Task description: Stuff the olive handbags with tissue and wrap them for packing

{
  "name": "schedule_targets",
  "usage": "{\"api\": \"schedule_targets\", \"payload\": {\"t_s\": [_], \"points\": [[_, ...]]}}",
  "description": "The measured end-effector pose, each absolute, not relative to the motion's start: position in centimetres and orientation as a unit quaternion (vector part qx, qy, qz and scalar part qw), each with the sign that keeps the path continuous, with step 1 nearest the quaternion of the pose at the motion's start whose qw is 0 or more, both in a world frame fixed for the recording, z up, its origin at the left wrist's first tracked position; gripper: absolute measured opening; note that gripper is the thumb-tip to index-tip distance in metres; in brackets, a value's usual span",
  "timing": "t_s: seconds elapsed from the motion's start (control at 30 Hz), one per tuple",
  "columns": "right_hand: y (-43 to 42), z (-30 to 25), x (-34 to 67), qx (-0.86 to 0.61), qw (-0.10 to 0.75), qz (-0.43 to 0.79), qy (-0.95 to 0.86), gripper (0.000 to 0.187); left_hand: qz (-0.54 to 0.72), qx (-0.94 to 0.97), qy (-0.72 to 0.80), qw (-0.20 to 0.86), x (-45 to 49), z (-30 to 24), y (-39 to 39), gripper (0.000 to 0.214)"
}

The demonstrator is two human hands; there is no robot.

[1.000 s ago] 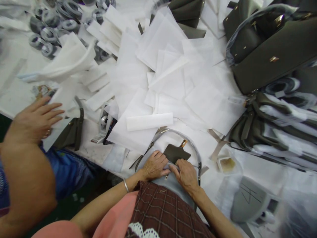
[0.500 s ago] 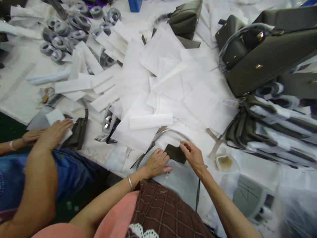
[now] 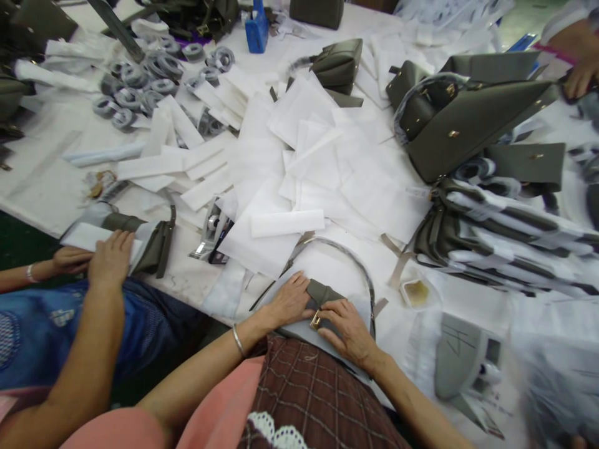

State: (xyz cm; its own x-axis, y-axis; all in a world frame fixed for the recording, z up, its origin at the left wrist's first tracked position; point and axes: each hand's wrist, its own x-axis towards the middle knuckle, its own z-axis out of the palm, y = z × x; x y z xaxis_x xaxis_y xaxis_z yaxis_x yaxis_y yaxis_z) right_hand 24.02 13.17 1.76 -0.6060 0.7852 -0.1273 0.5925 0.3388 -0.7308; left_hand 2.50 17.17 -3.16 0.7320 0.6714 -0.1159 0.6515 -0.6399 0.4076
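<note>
A handbag lies in front of me, covered in grey wrapping point(image 3: 292, 327), with an olive flap point(image 3: 322, 290) folded down over it. A gold clasp point(image 3: 315, 320) sits at the flap's lower edge. The wrapped handle point(image 3: 358, 257) arches away behind the bag. My left hand point(image 3: 289, 300) rests flat on the left of the flap, fingers stretched out. From the right, my right hand point(image 3: 349, 329) has its thumb and forefinger on either side of the clasp, gripping it. The palm hides part of the bag's right side.
White paper sheets point(image 3: 313, 162) cover the table's middle. Wrapped rolled straps point(image 3: 140, 81) lie at back left. Olive bags point(image 3: 468, 131) and a stack of wrapped bags point(image 3: 496, 231) stand right, near a small dish point(image 3: 415, 293). A co-worker's hands point(image 3: 110, 259) handle another bag at left.
My right hand has brought the olive flap down and moved to the gold clasp. My left hand has shifted slightly left. The camera view has tilted up; the co-worker's bag has turned.
</note>
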Motion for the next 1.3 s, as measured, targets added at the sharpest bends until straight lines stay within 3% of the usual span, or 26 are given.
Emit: {"api": "schedule_targets", "payload": {"t_s": [0.37,0.57,0.7,0.87,1.07,1.3], "points": [[12.1,-0.6,22.7,-0.493,0.079,0.374,-0.782,0.014,0.115,0.852,0.472,0.192,0.2,-1.2,15.0,0.049],[11.9,-1.6,22.8,-0.501,0.088,0.38,-0.773,0.014,0.123,0.923,0.21,0.297,-0.5,-1.3,12.8,0.033],[11.7,-1.0,23.2,-0.477,0.094,0.405,-0.774,0.016,0.102,0.932,0.155,0.312,-0.3,-2.0,12.6,0.042],[10.3,-1.0,22.7,-0.505,0.059,0.379,-0.773,0.017,0.089,0.946,0.138,0.279,-0.5,-3.0,12.2,0.037],[8.7,-2.0,21.3,-0.545,0.044,0.271,-0.792,0.018,0.105,0.963,0.18,0.172,-0.1,-5.3,10.3,0.012],[8.9,-2.2,22.4,-0.51,0.095,0.309,-0.797,0.013,0.154,0.967,0.144,0.142,-0.2,-5.8,9.6,0.017]]}}
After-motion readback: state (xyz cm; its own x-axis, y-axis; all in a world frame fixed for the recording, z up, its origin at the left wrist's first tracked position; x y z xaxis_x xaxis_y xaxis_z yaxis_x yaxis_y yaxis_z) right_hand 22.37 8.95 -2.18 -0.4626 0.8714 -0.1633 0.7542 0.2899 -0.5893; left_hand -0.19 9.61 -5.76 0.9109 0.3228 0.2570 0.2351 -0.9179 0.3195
